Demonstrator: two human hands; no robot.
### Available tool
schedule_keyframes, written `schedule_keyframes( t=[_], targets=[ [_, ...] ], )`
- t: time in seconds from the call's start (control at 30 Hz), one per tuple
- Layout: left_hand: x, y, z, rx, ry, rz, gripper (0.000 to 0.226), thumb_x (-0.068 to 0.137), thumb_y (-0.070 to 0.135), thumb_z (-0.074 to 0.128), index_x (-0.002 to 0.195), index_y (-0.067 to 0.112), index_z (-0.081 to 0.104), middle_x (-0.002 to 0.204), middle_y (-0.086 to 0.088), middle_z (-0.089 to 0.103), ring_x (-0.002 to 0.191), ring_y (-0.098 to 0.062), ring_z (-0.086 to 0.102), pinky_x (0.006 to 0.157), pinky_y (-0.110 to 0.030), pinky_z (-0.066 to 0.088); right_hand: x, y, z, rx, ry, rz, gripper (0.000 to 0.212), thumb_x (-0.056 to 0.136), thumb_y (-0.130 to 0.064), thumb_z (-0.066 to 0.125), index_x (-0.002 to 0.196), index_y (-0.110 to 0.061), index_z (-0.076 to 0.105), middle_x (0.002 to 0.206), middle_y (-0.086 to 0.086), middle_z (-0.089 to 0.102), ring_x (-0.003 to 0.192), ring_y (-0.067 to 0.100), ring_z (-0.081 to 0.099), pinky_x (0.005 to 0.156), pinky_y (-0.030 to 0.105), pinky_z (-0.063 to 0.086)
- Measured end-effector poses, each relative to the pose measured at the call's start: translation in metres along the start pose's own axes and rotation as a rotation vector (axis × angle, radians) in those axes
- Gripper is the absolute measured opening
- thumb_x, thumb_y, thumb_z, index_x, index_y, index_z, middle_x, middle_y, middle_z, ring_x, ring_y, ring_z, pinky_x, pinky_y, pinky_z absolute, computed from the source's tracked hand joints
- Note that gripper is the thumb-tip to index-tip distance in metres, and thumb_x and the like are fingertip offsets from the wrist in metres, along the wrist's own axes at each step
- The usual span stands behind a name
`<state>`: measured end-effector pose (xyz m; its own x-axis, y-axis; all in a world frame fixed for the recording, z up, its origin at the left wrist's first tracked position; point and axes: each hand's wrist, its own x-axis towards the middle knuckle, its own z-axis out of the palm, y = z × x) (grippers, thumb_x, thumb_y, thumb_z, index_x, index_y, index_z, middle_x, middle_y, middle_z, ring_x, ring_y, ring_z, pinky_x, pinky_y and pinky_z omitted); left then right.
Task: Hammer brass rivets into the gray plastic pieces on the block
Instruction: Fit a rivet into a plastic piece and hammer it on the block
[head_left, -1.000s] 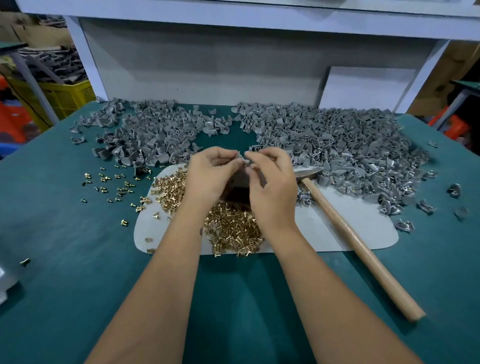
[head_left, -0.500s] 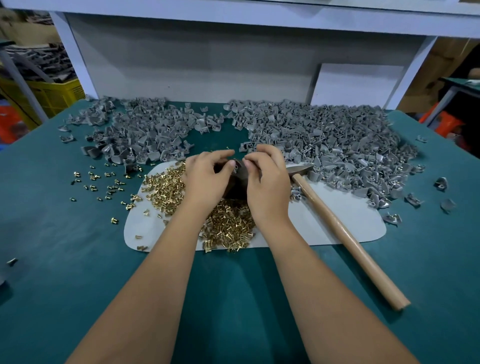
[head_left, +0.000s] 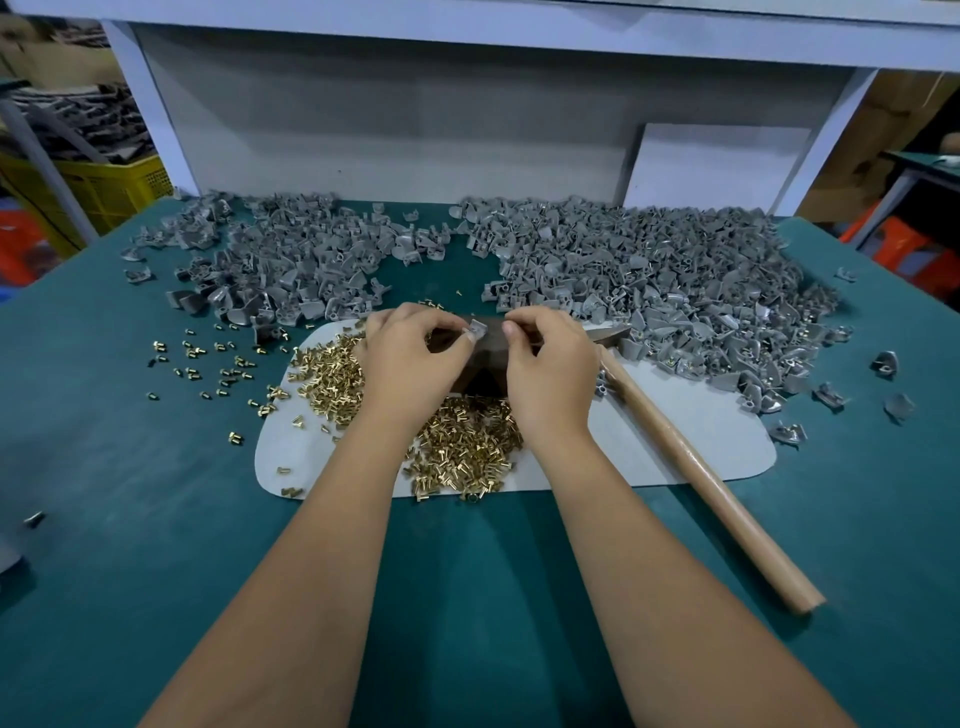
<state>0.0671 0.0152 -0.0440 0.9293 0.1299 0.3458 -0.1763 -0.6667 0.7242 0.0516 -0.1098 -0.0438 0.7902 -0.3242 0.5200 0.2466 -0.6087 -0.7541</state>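
our left hand (head_left: 410, 358) pinching a gray plastic piece (head_left: 477, 328) over the dark block (head_left: 480, 364), right hand (head_left: 550, 364) fingers curled, pinching something tiny we can't make out, hammer (head_left: 696, 467) lying beside the brass rivets (head_left: 467, 447)

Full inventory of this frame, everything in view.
gray pieces: many, gray, heaps across the far table
rivets: many, brass, heaped on the mat, some strewn left of it
mat: one, pale gray, mid-table
block: one, dark, on the mat between the hands
hammer: one, wooden handle, lying on the mat's right part
table: one, teal top
crate: one, yellow, far left
board: one, white, leaning at the back
left hand: pinches a gray piece
right hand: fingers pinched; what it holds is too small to tell
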Motion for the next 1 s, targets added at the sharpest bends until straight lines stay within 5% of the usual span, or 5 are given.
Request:
schedule_keyframes(
  t=[0.43,1.0],
  targets=[
    [-0.0009,-0.0025,-0.001,-0.008,-0.078,0.085,0.01,0.089,0.032,0.066,0.086,0.04,0.062,0.115,0.008,0.06,0.126,-0.024,0.037,0.108,-0.041,0.025,0.0033,-0.001,0.0,-0.067,-0.157,-0.072,0.007,0.086,-0.018,0.068,0.089,-0.02,0.074,0.095,-0.004,0.064,0.099,0.019,0.054,0.091,0.046,0.041],
    [-0.002,-0.0042,-0.0028,-0.101,-0.084,0.063,0.02,0.087,0.032,0.069,0.08,0.049,0.06,0.104,0.018,0.054,0.121,-0.018,0.032,0.102,-0.037,0.024,0.01,-0.0074,0.0005,-0.09,-0.186,0.028,0.007,0.084,-0.025,0.068,0.086,-0.025,0.075,0.087,-0.011,0.056,0.099,0.02,0.054,0.091,0.043,0.042]
  ],
)
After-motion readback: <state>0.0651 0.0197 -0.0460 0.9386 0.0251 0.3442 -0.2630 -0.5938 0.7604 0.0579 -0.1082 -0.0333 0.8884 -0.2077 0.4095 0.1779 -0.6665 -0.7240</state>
